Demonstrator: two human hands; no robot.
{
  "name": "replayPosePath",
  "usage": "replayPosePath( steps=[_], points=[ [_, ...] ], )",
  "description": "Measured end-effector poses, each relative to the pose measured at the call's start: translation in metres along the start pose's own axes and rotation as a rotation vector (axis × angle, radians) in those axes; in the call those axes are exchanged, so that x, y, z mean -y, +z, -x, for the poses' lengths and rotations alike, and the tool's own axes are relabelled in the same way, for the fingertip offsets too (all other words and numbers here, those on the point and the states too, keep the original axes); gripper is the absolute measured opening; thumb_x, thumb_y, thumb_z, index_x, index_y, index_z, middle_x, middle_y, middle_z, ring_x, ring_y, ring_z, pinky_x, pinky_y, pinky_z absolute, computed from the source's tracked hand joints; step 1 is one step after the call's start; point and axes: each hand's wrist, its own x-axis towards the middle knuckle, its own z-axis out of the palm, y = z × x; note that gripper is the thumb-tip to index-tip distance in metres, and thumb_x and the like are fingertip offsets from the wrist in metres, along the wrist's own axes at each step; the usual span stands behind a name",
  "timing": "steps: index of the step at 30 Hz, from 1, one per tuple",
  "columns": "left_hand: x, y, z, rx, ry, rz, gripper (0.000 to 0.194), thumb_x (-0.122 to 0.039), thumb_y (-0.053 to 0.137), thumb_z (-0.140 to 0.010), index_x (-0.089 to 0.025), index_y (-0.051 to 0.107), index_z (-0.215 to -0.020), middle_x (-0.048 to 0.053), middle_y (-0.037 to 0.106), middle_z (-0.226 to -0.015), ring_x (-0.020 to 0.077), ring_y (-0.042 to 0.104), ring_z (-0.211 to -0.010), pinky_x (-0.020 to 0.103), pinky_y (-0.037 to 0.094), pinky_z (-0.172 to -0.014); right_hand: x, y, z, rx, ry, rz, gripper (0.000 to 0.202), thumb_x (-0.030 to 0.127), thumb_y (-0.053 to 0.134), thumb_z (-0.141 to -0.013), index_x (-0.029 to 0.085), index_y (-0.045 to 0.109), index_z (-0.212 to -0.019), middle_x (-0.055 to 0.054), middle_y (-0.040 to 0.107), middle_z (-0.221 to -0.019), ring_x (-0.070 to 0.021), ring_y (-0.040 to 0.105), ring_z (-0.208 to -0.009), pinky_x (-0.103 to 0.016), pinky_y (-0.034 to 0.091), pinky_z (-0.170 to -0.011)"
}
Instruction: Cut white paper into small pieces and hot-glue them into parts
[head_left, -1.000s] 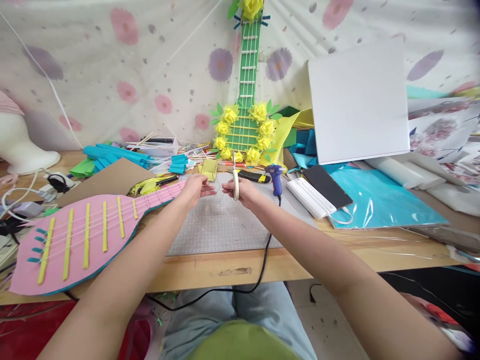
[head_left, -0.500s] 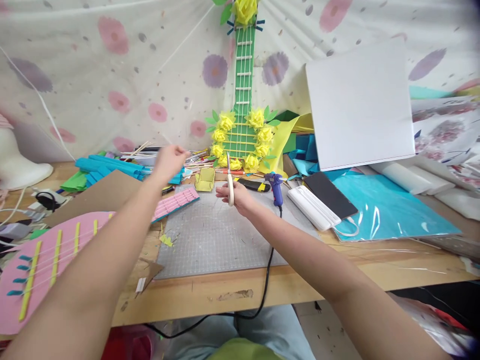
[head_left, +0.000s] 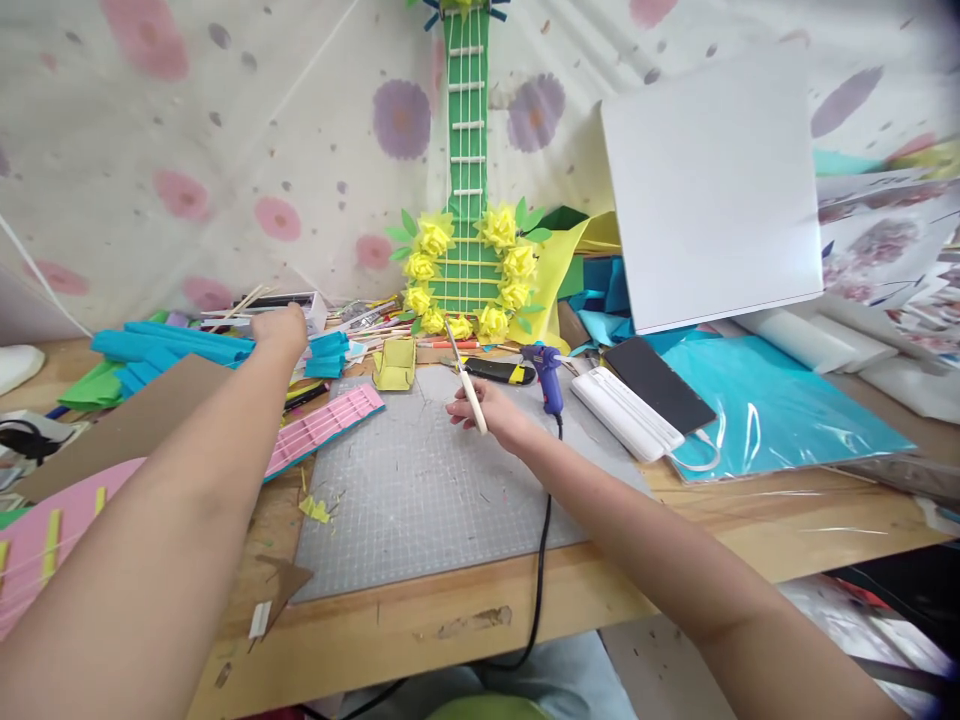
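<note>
My right hand (head_left: 491,412) is closed around the cream handle of a pair of scissors (head_left: 469,388), blades pointing away from me, above the grey cutting mat (head_left: 397,510). At the back left, my left hand (head_left: 281,328) reaches into a pile of thin sticks (head_left: 244,308) and craft bits; its fingers are hidden, so I cannot tell whether they grip anything. Beneath my left arm lies a pink paper guitar with a pink neck (head_left: 326,428) and a pink body (head_left: 67,545). A green paper guitar (head_left: 469,215) with yellow paper roses stands upright against the back sheet.
A purple glue gun (head_left: 547,375) stands right of the scissors, its black cord crossing the mat and table edge. Near it lie a utility knife (head_left: 499,370), a white device (head_left: 628,412) and a dark slab (head_left: 660,388). Blue crepe paper (head_left: 169,345) and cardboard (head_left: 135,425) fill the left.
My left hand has moved left and slightly down to the stick pile. The scissors have tilted and come a little nearer with my right hand. The view has turned slightly.
</note>
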Motion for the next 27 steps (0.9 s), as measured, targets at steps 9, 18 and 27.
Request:
replayPosePath(
  steps=[9,18,27],
  points=[
    [-0.038,0.045,0.093,-0.222,0.265,-0.644,0.039,-0.036,0.022,-0.089,-0.017,0.051,-0.107,0.007,0.058,-0.082,0.0236,0.054,-0.085,0.033,0.036,-0.071,-0.011,-0.020,0.007,-0.220,-0.221,0.555,0.036,0.049,0.059,-0.065,0.020,0.040,-0.073,0.003,0.049,-0.070,-0.0107,0.047,-0.062,-0.022,0.034,-0.055],
    [-0.018,0.101,0.180,0.178,0.201,-0.575,0.029,-0.026,0.036,-0.081,-0.022,0.061,-0.096,0.007,0.064,-0.095,0.0193,0.056,-0.084,0.026,0.037,-0.068,-0.016,-0.039,0.019,-0.334,-0.129,0.765,0.042,0.062,0.046,-0.070,0.020,0.040,-0.075,-0.002,0.052,-0.074,-0.0151,0.048,-0.066,-0.024,0.031,-0.056],
    [-0.009,0.108,0.185,0.270,-0.056,-0.075,0.013,-0.019,0.038,-0.073,-0.016,0.051,-0.070,-0.002,0.042,-0.055,0.0083,0.035,-0.044,0.021,0.024,-0.044,-0.019,-0.041,0.020,-0.350,-0.181,0.808,0.048,0.066,0.042,-0.070,0.019,0.047,-0.068,-0.002,0.056,-0.067,-0.0138,0.049,-0.061,-0.023,0.029,-0.051]
  ],
)
